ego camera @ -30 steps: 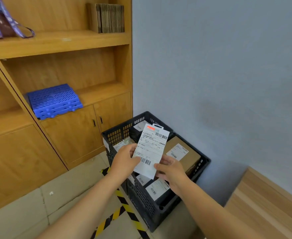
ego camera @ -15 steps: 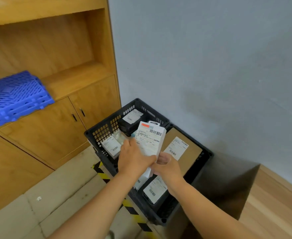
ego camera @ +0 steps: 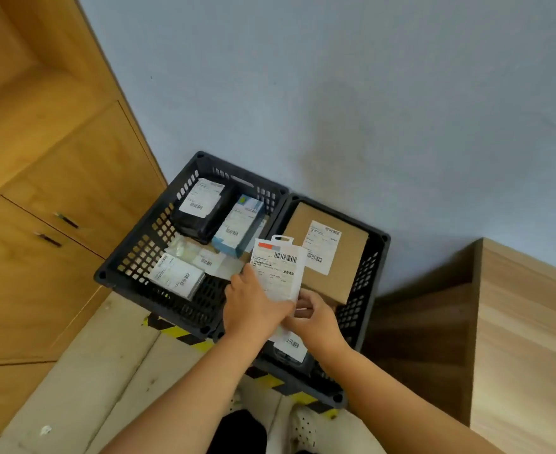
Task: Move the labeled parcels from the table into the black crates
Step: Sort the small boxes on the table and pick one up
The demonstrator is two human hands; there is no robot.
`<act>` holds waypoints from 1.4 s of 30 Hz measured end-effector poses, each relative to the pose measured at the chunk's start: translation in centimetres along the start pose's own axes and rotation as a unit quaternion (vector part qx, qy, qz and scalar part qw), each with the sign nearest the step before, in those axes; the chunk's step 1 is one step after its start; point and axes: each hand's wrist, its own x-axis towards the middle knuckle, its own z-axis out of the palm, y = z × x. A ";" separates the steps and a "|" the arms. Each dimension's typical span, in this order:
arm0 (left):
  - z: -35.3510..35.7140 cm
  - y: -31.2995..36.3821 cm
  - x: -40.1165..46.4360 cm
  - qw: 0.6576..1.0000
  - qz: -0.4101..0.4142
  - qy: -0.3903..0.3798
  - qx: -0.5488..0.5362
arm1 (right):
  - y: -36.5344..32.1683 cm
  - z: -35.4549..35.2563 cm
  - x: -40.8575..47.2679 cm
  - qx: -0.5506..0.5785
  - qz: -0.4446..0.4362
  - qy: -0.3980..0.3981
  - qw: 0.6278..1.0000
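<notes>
A flat white parcel with a hang tab on top is being held upright over the seam where the two black crates meet. Its shipping label is showing a red patch, a barcode and small print too blurred to read. The left hand is gripping the parcel's lower left edge, fingers curled behind it and thumb on the front. The right hand is pinching the bottom right corner between thumb and curled fingers.

Left of the parcel, the left crate is holding a black bag parcel, a light blue box, a clear packet and a white box, each with an unreadable barcode label. Right of the parcel, the right crate is carrying a brown cardboard box with a white label.

Both crates are sitting on a pale tiled floor crossed by yellow-black hazard tape, against a grey-blue wall. A wooden cabinet is standing left of the crates, a wooden table right.
</notes>
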 end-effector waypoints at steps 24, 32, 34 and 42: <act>17.9 -8.7 10.8 0.961 0.061 -0.138 0.232 | 19.8 0.0 8.4 -0.255 0.150 -0.061 0.953; 22.3 -9.9 14.0 0.942 0.046 -0.163 0.291 | 24.0 0.6 12.7 -0.334 0.132 -0.116 0.926; 23.0 -10.2 14.6 0.939 0.041 -0.165 0.299 | 24.8 0.7 13.3 -0.378 0.119 -0.127 0.909; 25.0 -10.8 16.2 0.930 0.043 -0.150 0.333 | 26.7 1.0 14.0 -0.512 0.050 -0.132 0.848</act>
